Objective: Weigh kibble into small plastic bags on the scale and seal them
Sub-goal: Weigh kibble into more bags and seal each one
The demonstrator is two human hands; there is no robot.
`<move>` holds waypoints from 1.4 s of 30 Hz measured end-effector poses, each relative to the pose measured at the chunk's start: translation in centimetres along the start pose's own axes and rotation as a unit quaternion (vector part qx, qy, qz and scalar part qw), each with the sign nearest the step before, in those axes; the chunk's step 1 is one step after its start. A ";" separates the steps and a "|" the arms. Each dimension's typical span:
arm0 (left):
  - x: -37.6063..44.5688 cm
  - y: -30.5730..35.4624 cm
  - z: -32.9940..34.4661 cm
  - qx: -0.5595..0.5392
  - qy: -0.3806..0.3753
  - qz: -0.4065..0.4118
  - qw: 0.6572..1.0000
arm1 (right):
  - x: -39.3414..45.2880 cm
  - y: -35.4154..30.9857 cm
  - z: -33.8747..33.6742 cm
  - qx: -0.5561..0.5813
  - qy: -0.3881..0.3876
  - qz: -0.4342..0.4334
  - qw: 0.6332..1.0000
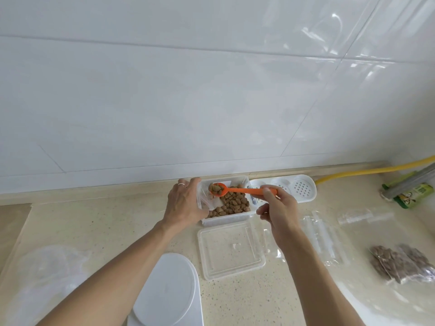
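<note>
We hold thin bag (202, 198) w/ left hand (184, 203), fingers curled on its mouth at tub (244, 214) left edge; film limp, slippery, so grip rim. Right hand (279, 209) pinches spoon (244, 190) handle end, kibble (215, 188) loose, light, keep bowl level

White tiled wall (188, 90) fills upper frame. Beige speckled counter (106, 227) below. Yellow hose (367, 171) runs along back edge at right. White perforated tray (303, 189) w/ round dishes sits near the wall. Green packet (414, 196) far right, grey-handled tool (409, 182) lying across it. Ring (181, 184) on a finger.
</note>
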State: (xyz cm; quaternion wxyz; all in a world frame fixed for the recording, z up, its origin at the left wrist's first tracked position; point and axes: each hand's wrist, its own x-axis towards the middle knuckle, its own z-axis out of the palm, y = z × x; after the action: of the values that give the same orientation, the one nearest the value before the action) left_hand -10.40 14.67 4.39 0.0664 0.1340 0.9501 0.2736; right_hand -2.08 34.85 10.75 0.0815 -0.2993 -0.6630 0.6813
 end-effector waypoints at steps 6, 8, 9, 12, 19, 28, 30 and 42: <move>-0.4 1.7 0.1 -0.117 0.000 0.029 0.993 | -1.8 -1.9 1.2 -0.197 -0.132 -0.159 0.958; -0.3 1.3 0.1 -0.125 0.003 0.013 0.992 | -1.9 -2.3 1.2 -0.207 -0.117 -0.180 0.954; -0.3 1.1 0.1 -0.127 0.003 0.004 0.992 | -1.9 -2.4 1.1 -0.201 -0.106 -0.184 0.956; -0.3 0.6 0.1 -0.117 0.009 -0.008 0.993 | -1.7 -2.6 1.0 -0.147 -0.063 -0.189 0.969; -0.9 -1.0 0.0 -0.044 0.054 -0.018 0.997 | 0.9 -0.3 0.6 -0.090 0.063 -0.126 0.986; -1.9 -3.1 0.2 0.001 0.053 -0.011 0.999 | 1.9 5.1 3.2 -0.177 -0.009 -0.030 0.984; -2.0 -3.2 0.1 0.005 0.056 -0.005 0.998 | 1.8 5.5 3.8 -0.153 -0.017 -0.002 0.988; -0.9 -2.5 0.0 0.059 0.055 -0.030 0.996 | 1.5 4.5 1.6 0.055 0.080 0.148 0.984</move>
State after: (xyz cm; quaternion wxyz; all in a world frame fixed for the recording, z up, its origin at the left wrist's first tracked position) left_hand -10.09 12.34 3.13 0.0141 0.0939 0.9703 0.2223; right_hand -2.84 33.82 5.94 0.0490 -0.4427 -0.5640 0.6953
